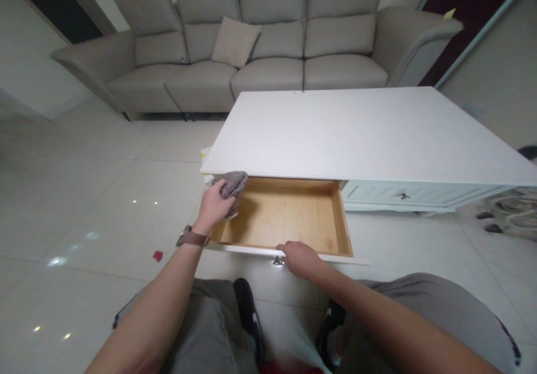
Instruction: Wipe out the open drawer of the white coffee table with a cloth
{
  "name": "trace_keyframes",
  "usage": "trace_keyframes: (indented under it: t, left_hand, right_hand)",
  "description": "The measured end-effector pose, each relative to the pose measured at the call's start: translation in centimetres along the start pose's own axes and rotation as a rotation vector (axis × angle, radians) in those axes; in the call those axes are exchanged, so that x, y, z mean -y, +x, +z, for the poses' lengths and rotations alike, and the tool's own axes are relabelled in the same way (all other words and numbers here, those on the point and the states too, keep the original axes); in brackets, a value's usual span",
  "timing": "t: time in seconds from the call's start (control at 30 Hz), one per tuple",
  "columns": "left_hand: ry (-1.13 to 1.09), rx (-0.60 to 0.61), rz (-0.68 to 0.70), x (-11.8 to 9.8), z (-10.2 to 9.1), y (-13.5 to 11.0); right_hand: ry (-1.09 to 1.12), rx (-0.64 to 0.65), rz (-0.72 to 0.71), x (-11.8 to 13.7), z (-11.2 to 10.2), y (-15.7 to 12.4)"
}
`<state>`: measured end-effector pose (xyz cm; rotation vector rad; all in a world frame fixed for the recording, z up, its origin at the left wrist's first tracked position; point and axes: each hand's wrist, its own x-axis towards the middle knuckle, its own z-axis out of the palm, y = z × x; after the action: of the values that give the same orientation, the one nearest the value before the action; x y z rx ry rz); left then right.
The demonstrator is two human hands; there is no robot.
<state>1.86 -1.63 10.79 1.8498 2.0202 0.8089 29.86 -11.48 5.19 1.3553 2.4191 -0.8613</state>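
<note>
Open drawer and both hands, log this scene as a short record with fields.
open drawer: pulled out, wooden inside
left hand: holds gray cloth at the drawer's left side
right hand: on the drawer's front edge, beside the knob
table: white, second drawer shut
behind: gray sofa, beige cushion
floor: red scrap

- Soft, moderate indoor light, apparently from overhead, spreads over the room.
- Small bright glints and a paler patch of glare show at the left on the glossy floor [96, 195].
- The white surface [356, 133] is evenly lit, pale and low in detail.
- Inside the drawer [302, 223], a soft shadow lies just beside the left hand [216, 200] and cloth [235, 185].
- Deep shadow runs beneath the sofa [272, 77].
- Wide-angle distortion stretches the outer edges, where detail turns soft; the middle is somewhat clearer.
</note>
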Motion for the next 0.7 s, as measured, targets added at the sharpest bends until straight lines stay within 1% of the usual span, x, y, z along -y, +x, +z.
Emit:
trace_keyframes:
  t: [0.1, 0.17, 0.2, 0.23, 0.27, 0.3, 0.37, 0.47, 0.6, 0.7]
  left_hand:
    - [0.227, 0.265, 0.122, 2.7, 3.9, -0.1]
    - [0.33, 0.524, 0.15, 4.2, 6.9, -0.6]
    - [0.385, 0.636, 0.145, 4.8, 8.3, -0.9]
    - [0.449, 0.711, 0.118, 5.2, 9.6, -1.3]
    - [0.513, 0.757, 0.079, 5.4, 10.7, -1.7]
    - [0.577, 0.772, 0.033, 5.6, 11.7, -1.9]
    - [0.683, 0.762, -0.037, 5.6, 13.3, -2.1]
    - [0.767, 0.78, -0.064, 5.8, 14.6, -1.1]
    - [0.751, 0.796, -0.051, 6.6, 15.4, 1.0]
    - [0.704, 0.818, -0.042, 6.2, 16.3, 2.0]
  right_hand:
    - [-0.002, 0.012, -0.002, 0.1, -0.1, 0.0]
    - [0.009, 0.018, -0.004, 0.1, -0.2, -0.1]
    - [0.014, 0.019, -0.003, 0.2, -0.3, -0.2]
    - [0.019, 0.019, -0.003, 0.2, -0.4, -0.2]
    - [0.021, 0.019, -0.005, 0.3, -0.4, -0.2]
    - [0.02, 0.02, -0.006, 0.3, -0.4, -0.3]
    - [0.016, 0.017, -0.003, 0.4, -0.5, -0.2]
    - [0.013, 0.014, 0.016, 0.6, -0.5, -0.2]
    - [0.009, 0.006, 0.023, 0.8, -0.5, -0.2]
    - [0.004, -0.012, 0.011, 0.8, -0.4, -0.3]
